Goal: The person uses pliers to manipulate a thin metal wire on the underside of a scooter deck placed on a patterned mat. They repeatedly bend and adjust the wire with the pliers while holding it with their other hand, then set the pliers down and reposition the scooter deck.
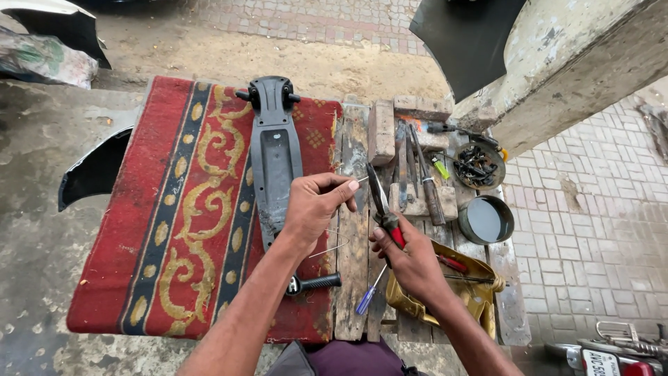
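The fingers (346, 188) of the left hand (314, 205) are pinched closed on a thin metal wire (332, 245), which bends down in a loop under the wrist and shows a short free end near the fingertips. The fingers of the right hand (412, 261) are wrapped closed around the red handles of a pair of pliers (381, 202); the dark nose of the pliers points up and a little to the left, and its tip stands just beside the free end of the wire. Both hands are held above a low wooden desk (353, 278) made of rough planks. Under the left hand a long black plastic part (275, 157) lies on a red carpet with yellow patterns (181, 209), which covers the left side of the desk. Near the left forearm a tool with a black handle (316, 282) rests on the carpet edge, and just beside it a screwdriver with a blue handle (367, 296) lies on the planks. Under the right wrist there is a yellow metal tray (480, 296) with some tools in it. Farther away, behind the pliers, several old hand tools (421, 181) lie next to a brick (380, 131). To the right of them stand a round metal bowl (486, 219) and a round dish with dark small parts (477, 166).
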